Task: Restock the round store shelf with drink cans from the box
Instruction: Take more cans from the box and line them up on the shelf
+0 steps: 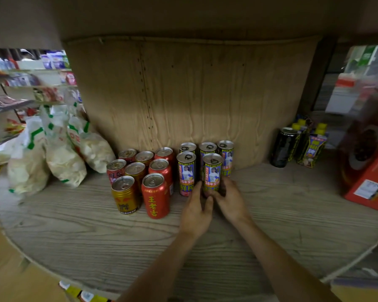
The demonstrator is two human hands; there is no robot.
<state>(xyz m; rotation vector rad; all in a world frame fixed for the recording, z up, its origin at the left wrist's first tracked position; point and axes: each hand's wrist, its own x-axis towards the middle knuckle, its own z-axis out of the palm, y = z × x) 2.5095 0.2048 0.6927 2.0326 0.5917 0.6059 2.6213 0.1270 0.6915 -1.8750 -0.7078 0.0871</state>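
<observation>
A tall slim can with a yellow and blue label (pixel 212 171) stands upright on the round wooden shelf (pixel 74 232), in front of several matching cans (pixel 186 171). My left hand (pixel 196 210) and my right hand (pixel 229 199) both hold its base, fingers curled round it from either side. To the left stand several red cans (pixel 155 195) and gold cans (pixel 124 196) in rows. The box is not clearly in view.
White snack bags (pixel 52 153) lean at the shelf's left. A black can (pixel 284 147) and yellow-capped drink cartons (pixel 312 147) stand at the back right. A red carton (pixel 367 166) sits at the far right. A curved wooden back panel (pixel 194 92) rises behind the cans.
</observation>
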